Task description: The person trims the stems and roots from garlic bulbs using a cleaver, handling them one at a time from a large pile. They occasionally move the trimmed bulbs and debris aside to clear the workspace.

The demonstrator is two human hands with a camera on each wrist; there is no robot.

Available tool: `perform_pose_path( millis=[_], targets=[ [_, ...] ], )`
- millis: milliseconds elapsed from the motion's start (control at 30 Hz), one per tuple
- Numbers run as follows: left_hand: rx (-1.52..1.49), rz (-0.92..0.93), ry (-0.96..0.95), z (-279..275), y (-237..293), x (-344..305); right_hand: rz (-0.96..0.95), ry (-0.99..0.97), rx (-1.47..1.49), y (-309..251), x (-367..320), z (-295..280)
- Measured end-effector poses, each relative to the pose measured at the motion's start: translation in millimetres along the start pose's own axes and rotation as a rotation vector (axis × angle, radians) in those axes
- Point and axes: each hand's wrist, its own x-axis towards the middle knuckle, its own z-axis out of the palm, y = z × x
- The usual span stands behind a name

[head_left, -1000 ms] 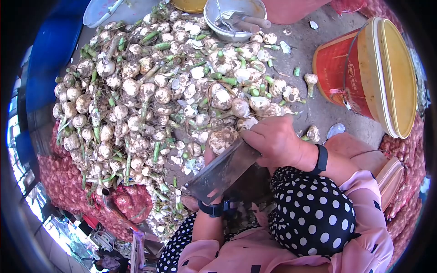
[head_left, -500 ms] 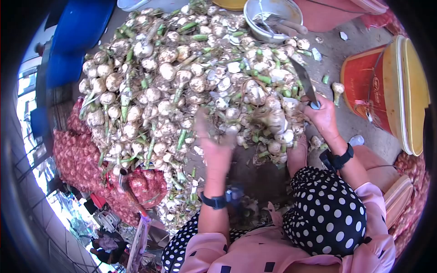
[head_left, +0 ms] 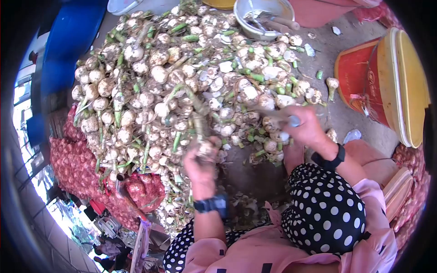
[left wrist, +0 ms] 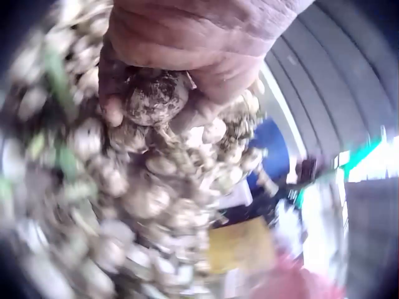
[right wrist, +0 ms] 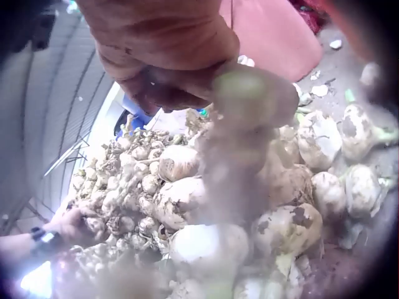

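Observation:
My left hand (head_left: pixel 199 167) grips a soil-caked garlic bulb (left wrist: pixel 156 99), its long stem (head_left: pixel 198 120) pointing away over the heap. In the left wrist view, fingers and thumb close round the bulb. On the right side, my right hand (head_left: pixel 306 127) holds a knife (head_left: pixel 293 121); its handle end shows and its blade is blurred, over trimmed bulbs. The right wrist view shows the right hand (right wrist: pixel 168 56) above pale garlic bulbs (right wrist: pixel 290 230), partly covered by a blurred shape. A large heap of garlic (head_left: pixel 150 95) with green stems spreads before both hands.
A red bucket with a yellow lid (head_left: pixel 364 84) stands at right. Behind the heap sits a grey bowl (head_left: pixel 264 20) with wooden-handled tools. Red net sacks (head_left: pixel 82 164) lie at left, near a blue container (head_left: pixel 73 41). A single bulb (head_left: pixel 332 86) lies on the floor.
My left hand went from beside the knife to the heap, fingers spread, and now holds a stemmed garlic bulb closer to me. The knife swung out right, then back inward, its blade lowered.

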Motion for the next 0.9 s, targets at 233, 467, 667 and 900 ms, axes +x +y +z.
perform_pose_path(
  millis=[233,467,667,900],
  targets=[
    [0.557,0.282,-0.218,58.6,-77.0,-44.4,-0.265,-0.002,-0.306,-21.2,4.5,0.4],
    [0.717,0.157,-0.456,87.5,-48.4,-32.8,0.245,-0.043,0.338,-20.0,4.1,-11.9],
    [0.271,0.275,-0.182,133.8,-49.4,-50.5,-0.232,0.064,0.032,-28.9,4.8,-6.3],
    [0.237,-0.044,-0.474,116.7,-48.2,-41.6,-0.51,-0.063,-0.297,-34.7,-3.1,-14.5]
  ],
)
